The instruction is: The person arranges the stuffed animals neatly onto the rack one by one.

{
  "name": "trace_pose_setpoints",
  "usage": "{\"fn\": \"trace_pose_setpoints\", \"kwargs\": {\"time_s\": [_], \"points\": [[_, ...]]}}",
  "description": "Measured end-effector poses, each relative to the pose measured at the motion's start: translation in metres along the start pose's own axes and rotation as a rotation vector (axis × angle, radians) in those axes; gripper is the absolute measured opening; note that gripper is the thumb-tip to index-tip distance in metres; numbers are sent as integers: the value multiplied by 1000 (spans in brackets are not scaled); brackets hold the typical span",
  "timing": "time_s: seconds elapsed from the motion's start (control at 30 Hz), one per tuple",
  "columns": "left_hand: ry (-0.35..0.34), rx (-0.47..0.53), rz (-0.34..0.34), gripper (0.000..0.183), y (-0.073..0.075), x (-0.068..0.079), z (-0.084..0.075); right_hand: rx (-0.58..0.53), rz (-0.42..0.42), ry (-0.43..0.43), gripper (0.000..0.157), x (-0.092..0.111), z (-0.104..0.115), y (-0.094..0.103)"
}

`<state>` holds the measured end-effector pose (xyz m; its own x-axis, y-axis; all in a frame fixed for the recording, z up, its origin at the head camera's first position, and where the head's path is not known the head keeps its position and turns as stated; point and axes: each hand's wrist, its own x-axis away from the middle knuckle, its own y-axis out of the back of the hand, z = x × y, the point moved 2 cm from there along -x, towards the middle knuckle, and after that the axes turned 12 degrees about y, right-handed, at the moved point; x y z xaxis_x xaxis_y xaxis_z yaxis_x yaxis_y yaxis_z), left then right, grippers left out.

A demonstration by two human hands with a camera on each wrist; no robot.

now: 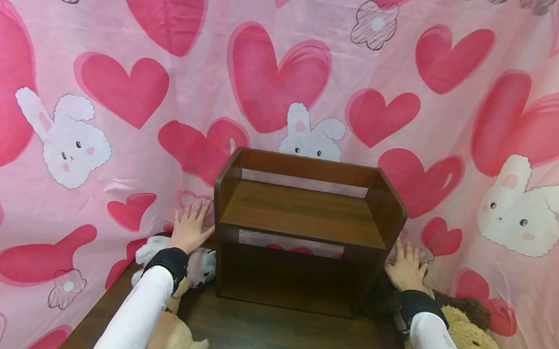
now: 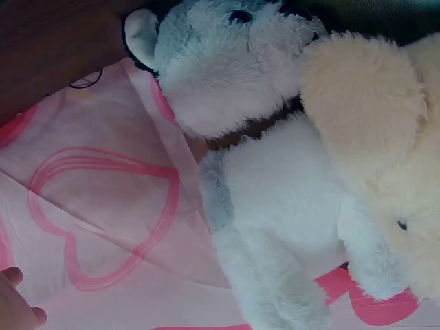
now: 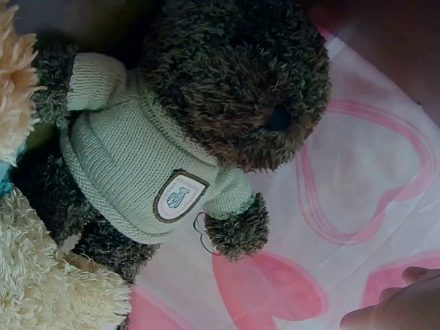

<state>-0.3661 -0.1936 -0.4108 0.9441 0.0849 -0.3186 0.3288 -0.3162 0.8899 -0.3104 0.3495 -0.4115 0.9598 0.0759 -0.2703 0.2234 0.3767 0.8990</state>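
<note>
A dark brown wooden two-tier shelf (image 1: 301, 212) stands on the table against the pink backdrop, its boards bare. My left hand (image 1: 190, 230) is at its left side, fingers spread and straight, thumb right at the side panel. My right hand (image 1: 405, 268) is at the right side with fingers extended, thumb close to that panel. In the left wrist view only fingertips (image 2: 20, 302) show at the lower corner; the right wrist view catches a few fingers (image 3: 399, 306) at its lower right. Neither hand holds anything.
Under my left arm lie a white-and-grey plush dog (image 2: 275, 185) and a cream plush toy (image 2: 378, 130). By my right arm sit a dark brown teddy bear (image 3: 234, 82) in a knitted sweater and a curly cream plush (image 1: 471, 339). A heart-and-rabbit cloth (image 1: 138, 90) hangs behind the table (image 1: 272, 333).
</note>
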Motion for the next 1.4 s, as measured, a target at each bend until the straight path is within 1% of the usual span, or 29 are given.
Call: {"fn": "trace_pose_setpoints", "kwargs": {"time_s": [0.17,0.27,0.4,0.5,0.63,0.77,0.83,0.9,1.0,1.1,1.17,1.3,1.37,1.4], "points": [[6,6,4,73,-1,-1,0,2,-12,5,76,0,0,1],[12,28,0,72,0,-1,0,-10,-45,25,76,-1,1,4],[2,70,-15,71,3,0,1,-88,-117,50,68,-1,7,14],[-25,121,-16,68,8,0,1,-159,-168,6,62,0,13,24],[-45,211,12,64,16,1,2,-251,-234,-90,63,4,22,39],[-41,271,57,62,23,2,4,-395,-301,-137,63,6,32,51],[-40,291,80,61,26,4,4,-491,-327,-151,63,7,36,55],[-43,305,100,61,29,6,4,-589,-335,-156,66,8,41,59],[-39,321,128,61,32,10,5,-738,-356,-161,65,8,47,62],[-27,331,157,60,35,13,5,-844,-365,-157,66,9,53,64],[-25,336,177,58,36,15,5,-894,-364,-148,68,11,58,65],[-3,347,227,52,36,21,8,-901,-314,-101,73,12,68,65],[6,352,252,50,36,24,10,-927,-303,-83,74,12,73,64],[4,358,261,49,36,25,11,-923,-294,-72,74,12,74,63]]}}
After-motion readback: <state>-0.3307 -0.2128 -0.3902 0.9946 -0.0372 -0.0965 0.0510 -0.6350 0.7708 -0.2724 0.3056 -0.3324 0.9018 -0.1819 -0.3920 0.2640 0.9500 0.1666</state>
